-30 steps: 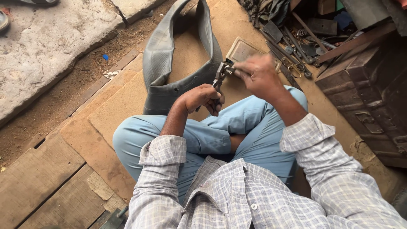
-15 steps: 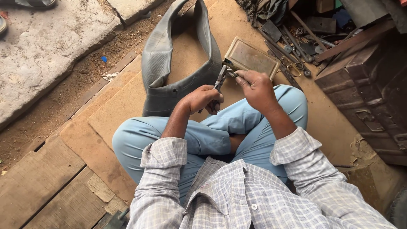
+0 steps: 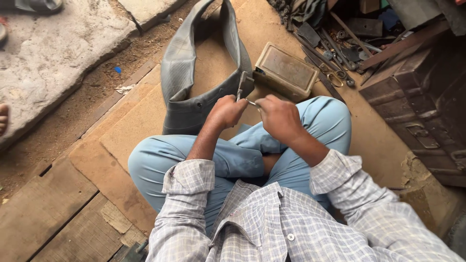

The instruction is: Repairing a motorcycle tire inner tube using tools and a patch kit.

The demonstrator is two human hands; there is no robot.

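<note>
Grey stone slab (image 3: 53,58) fills the far left, with a strip of dirt between it and the brown board floor (image 3: 131,131) I sit on cross-legged. Next comes the black rubber inner tube (image 3: 179,73), standing slack on the board and looping away from my knees. My left hand (image 3: 224,112) is clenched around the grips of a pair of pliers (image 3: 241,85), whose head points up just in front of the tube's near end. My right hand (image 3: 280,118) sits just beside it, fingers pinched narrow on a small metal piece (image 3: 252,102) that reaches toward the pliers; what it is I cannot tell, it is too small. Beyond the hands lies a flat rectangular tin box (image 3: 286,70), and further right a heap of metal hand tools (image 3: 335,53) beside dark wooden crates (image 3: 427,106). To do this well, I judge both hands should stay close together above the lap, the pliers squeezed firmly and the small piece held steady.
</note>
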